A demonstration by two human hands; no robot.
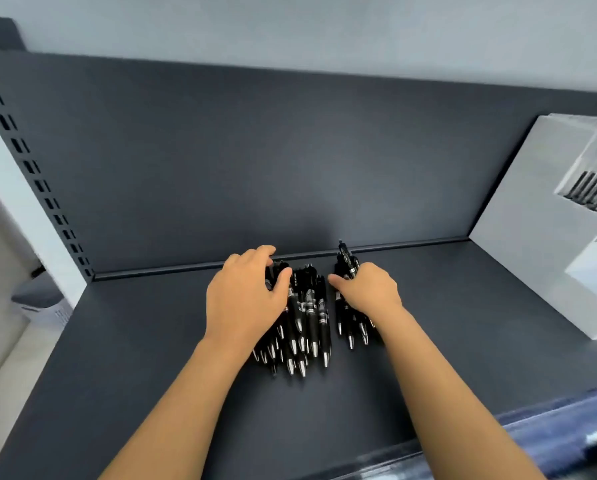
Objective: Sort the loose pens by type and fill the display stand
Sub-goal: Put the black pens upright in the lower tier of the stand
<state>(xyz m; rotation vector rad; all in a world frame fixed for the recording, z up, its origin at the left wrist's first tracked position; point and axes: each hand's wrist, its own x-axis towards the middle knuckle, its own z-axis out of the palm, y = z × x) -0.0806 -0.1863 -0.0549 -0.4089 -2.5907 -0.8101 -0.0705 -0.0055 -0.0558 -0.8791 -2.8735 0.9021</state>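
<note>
Two pen piles (309, 313), one stand (532, 220)

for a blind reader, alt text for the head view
On a dark grey shelf, the left hand holds a large pile of black pens while the right hand grips a smaller bundle. A white display stand, partly filled, stands at right.

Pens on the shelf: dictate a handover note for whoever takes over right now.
Left hand: fingers curled round the far ends of the larger pen pile on the shelf.
Right hand: grips the smaller pen bundle beside it.
Display stand: far right, some slots already hold pens.
Done: pens split into two groups.
Left: load both into the stand.
</note>
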